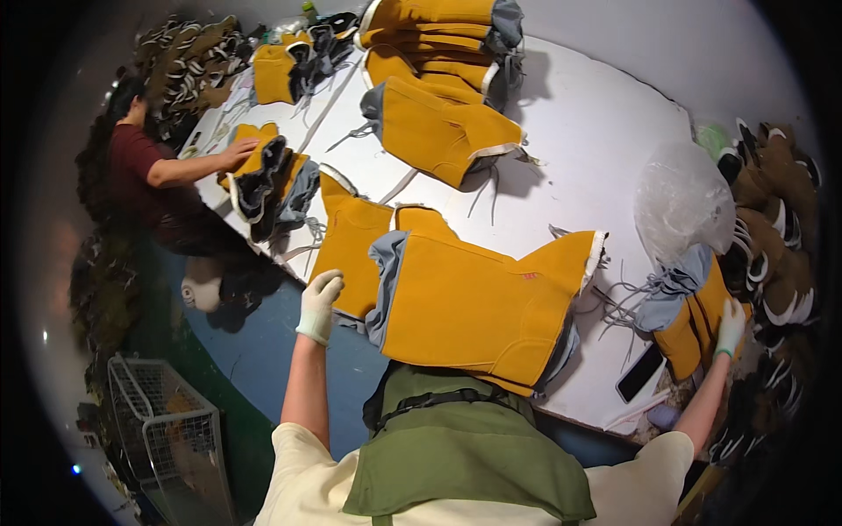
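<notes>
My left hand (321, 306), in a pale glove, is beside a mustard boot upper (355, 232) lying on the table. Its fingers look curled together; whether anything is in them is hidden. Right in front of me lies another mustard boot upper (465, 302) with a grey cloth cuff and white edging, overlapping others. Far to the right, my gloved right hand (731, 328) grips the outer side of a small stack of mustard boot uppers (688, 337), whose grey cuffs and loose laces point toward the table's middle.
More boot uppers (438, 127) are piled at the back of the white table (579, 131). A clear plastic bag (684, 202) and a phone (640, 373) lie at right. Brown pieces (772, 228) heap beyond. A person (162, 171) handles uppers at left, near a wire cart (171, 430).
</notes>
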The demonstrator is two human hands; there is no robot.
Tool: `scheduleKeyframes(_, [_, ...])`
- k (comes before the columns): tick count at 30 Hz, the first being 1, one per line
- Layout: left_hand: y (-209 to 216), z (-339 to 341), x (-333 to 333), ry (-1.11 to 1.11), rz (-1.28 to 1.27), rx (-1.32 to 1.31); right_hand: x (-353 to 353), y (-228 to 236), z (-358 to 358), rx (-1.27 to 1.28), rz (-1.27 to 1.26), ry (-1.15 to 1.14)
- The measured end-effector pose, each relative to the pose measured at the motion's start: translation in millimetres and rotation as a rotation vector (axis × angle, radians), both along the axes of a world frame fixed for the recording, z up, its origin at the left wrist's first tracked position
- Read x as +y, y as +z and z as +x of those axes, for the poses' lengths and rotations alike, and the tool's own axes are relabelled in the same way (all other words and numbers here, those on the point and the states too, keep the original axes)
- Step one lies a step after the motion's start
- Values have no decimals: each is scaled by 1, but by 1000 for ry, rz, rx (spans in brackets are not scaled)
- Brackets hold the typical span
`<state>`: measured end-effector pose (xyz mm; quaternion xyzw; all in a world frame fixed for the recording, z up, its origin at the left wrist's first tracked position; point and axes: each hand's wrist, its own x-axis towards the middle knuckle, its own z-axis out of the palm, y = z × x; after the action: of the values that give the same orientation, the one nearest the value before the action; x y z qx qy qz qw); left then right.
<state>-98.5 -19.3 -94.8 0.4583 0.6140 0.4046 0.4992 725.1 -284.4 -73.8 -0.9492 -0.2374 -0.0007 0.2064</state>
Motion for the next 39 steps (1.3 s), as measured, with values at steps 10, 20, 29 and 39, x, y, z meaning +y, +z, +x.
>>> scheduleKeyframes(10, [-73, -55, 36, 130, 47, 323, 213, 108, -403, 119, 418, 1095])
scheduleKeyframes(20, [-95, -73, 100, 97, 65, 432, 261, -3, -513, -216, -34, 1358])
scheduleKeyframes(29, [22, 25, 122, -263, 517, 262, 383, 50, -463, -206, 241, 1033])
scheduleKeyframes(39, [47, 108, 23, -1121, 803, 355, 531, 5, -452, -367, -332, 906])
